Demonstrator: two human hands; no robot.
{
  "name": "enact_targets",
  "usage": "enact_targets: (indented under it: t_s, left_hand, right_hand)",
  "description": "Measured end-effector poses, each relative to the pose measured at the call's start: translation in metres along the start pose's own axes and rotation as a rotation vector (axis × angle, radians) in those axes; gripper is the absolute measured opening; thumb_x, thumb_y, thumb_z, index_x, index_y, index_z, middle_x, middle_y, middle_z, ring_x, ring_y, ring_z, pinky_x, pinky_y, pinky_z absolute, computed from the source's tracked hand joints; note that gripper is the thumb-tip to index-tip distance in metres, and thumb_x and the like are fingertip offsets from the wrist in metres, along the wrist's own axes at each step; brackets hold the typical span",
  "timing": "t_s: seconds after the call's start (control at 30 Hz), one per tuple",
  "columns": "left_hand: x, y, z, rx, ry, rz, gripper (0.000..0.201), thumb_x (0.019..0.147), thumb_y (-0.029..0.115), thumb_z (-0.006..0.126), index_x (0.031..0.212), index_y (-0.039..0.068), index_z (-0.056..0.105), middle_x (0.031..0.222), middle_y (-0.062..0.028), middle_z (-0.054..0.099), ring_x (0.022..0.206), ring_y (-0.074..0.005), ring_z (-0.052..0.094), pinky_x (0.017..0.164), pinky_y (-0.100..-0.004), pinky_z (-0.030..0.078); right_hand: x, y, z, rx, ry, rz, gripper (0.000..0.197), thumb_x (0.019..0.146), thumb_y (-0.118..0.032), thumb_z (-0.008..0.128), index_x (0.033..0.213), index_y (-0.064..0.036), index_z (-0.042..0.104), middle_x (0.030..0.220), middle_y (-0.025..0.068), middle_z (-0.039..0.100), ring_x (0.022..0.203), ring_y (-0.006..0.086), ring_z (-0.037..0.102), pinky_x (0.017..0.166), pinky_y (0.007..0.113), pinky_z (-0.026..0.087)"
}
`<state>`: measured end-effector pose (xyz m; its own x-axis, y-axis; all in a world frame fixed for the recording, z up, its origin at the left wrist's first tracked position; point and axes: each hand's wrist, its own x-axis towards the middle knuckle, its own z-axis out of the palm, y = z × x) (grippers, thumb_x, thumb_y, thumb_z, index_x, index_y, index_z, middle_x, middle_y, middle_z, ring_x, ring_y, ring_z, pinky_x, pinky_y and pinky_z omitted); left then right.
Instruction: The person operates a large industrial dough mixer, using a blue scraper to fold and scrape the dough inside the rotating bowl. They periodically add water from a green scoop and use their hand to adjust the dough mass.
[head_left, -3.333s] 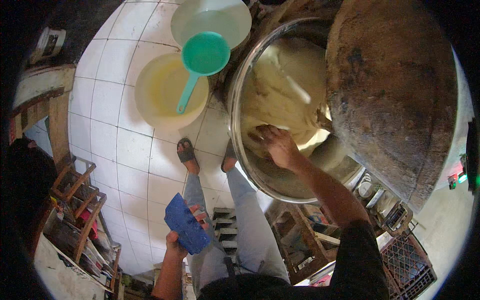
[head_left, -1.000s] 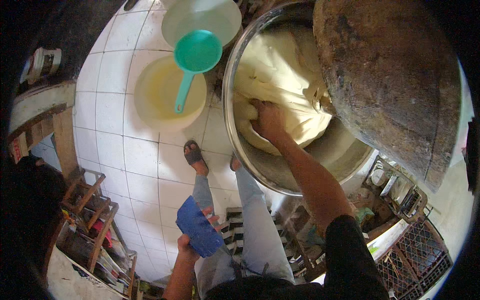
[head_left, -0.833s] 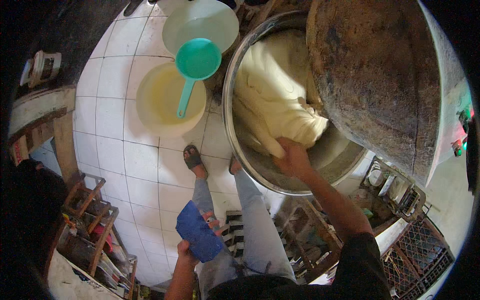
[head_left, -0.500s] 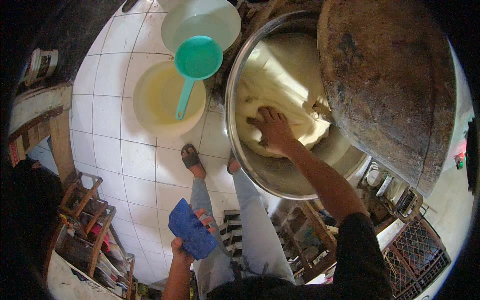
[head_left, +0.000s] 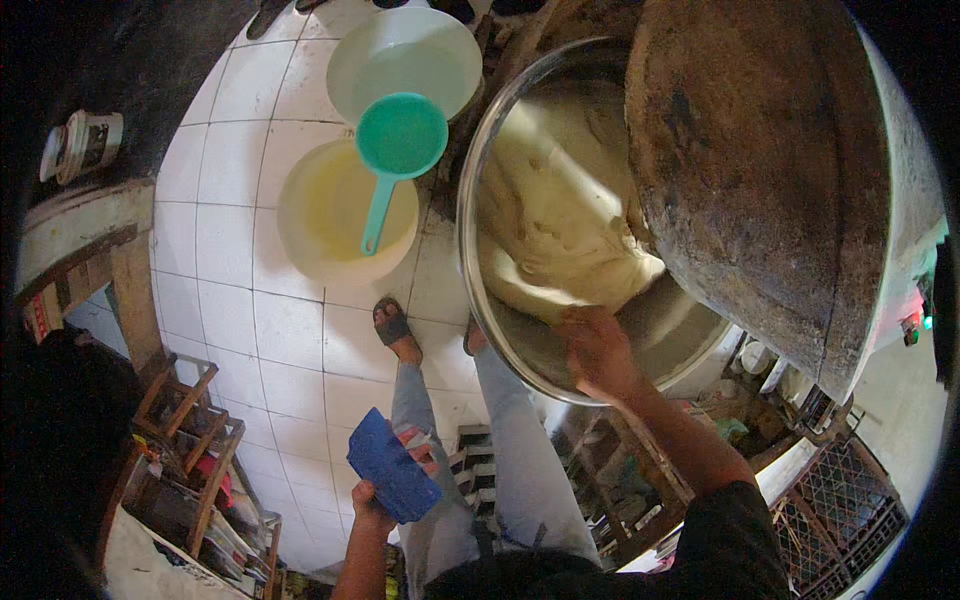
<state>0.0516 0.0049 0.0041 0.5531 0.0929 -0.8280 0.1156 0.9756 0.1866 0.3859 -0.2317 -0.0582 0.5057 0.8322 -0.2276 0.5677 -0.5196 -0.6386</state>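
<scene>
A large mass of pale dough [head_left: 550, 200] lies in a wide metal mixer bowl [head_left: 469, 240], with a band of light across it. At the dough's near edge, over the bowl's near wall, is my right hand [head_left: 603, 358]. Motion smears its fingers, so whether they grip the dough does not show. Low in front of my legs, my left hand [head_left: 378, 505] is closed around a flat blue dough scraper [head_left: 392, 468], thumb on one side and fingertips on the other.
A big worn mixer head [head_left: 755, 180] overhangs the bowl's right side. Left of the bowl stand a tub of yellowish liquid [head_left: 300, 225] and a white basin of water [head_left: 400, 45]. A green dipper [head_left: 402, 135] overlaps both. A wooden rack [head_left: 205, 430] is at lower left, a crate [head_left: 835, 510] at lower right.
My right hand has come off the top of the dough and moved toward me, to its near edge. The dough's surface has shifted shape. My left hand still holds the scraper.
</scene>
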Motion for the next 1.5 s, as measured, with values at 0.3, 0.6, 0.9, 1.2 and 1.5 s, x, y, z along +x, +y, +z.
enact_targets:
  t_s: [0.3, 0.6, 0.9, 1.2, 1.5]
  left_hand:
    - [0.014, -0.006, 0.022, 0.019, -0.043, -0.034, 0.119, 0.065, 0.057, 0.087, 0.159, 0.016, 0.028, 0.153, -0.0191, 0.046, 0.132, -0.0413, 0.055, 0.109, -0.0593, 0.049]
    - [-0.008, -0.012, -0.004, -0.019, -0.013, -0.005, 0.115, 0.067, 0.057, 0.086, 0.159, 0.016, 0.03, 0.152, -0.0196, 0.047, 0.133, -0.0414, 0.055, 0.111, -0.0618, 0.046]
    - [0.008, -0.02, 0.008, 0.024, -0.068, 0.006, 0.112, 0.068, 0.06, 0.085, 0.157, 0.016, 0.032, 0.151, -0.0182, 0.05, 0.132, -0.0416, 0.056, 0.112, -0.0626, 0.045]
    - [-0.015, -0.031, -0.001, -0.001, -0.057, 0.003, 0.108, 0.07, 0.058, 0.084, 0.157, 0.017, 0.035, 0.151, -0.0181, 0.049, 0.132, -0.042, 0.055, 0.11, -0.0616, 0.045]
    - [-0.001, -0.032, 0.005, -0.052, -0.029, -0.01, 0.111, 0.068, 0.055, 0.088, 0.157, 0.018, 0.034, 0.151, -0.0176, 0.049, 0.131, -0.0412, 0.056, 0.109, -0.0609, 0.048]
  right_hand:
    - [0.175, 0.055, 0.075, -0.342, -0.212, 0.264, 0.068, 0.069, -0.02, 0.086, 0.134, -0.0175, 0.065, 0.126, 0.0169, 0.066, 0.121, 0.0358, 0.062, 0.099, 0.05, 0.053]
    - [-0.01, 0.0, 0.001, 0.056, -0.015, 0.137, 0.053, 0.077, -0.005, 0.072, 0.13, -0.0054, 0.065, 0.138, 0.0188, 0.062, 0.123, 0.0399, 0.061, 0.104, 0.047, 0.051]
    - [0.132, 0.092, 0.083, -0.357, -0.153, 0.169, 0.062, 0.069, -0.01, 0.084, 0.129, -0.0114, 0.067, 0.129, 0.0153, 0.068, 0.118, 0.0376, 0.065, 0.097, 0.05, 0.054]
    - [0.004, 0.026, -0.008, 0.146, -0.177, 0.281, 0.051, 0.072, -0.01, 0.08, 0.121, -0.0031, 0.069, 0.111, 0.0195, 0.072, 0.111, 0.0389, 0.068, 0.095, 0.044, 0.054]
    - [0.024, 0.036, 0.023, -0.208, -0.155, -0.083, 0.062, 0.076, -0.004, 0.074, 0.137, -0.0131, 0.064, 0.152, 0.0189, 0.049, 0.144, 0.0444, 0.04, 0.112, 0.059, 0.04]
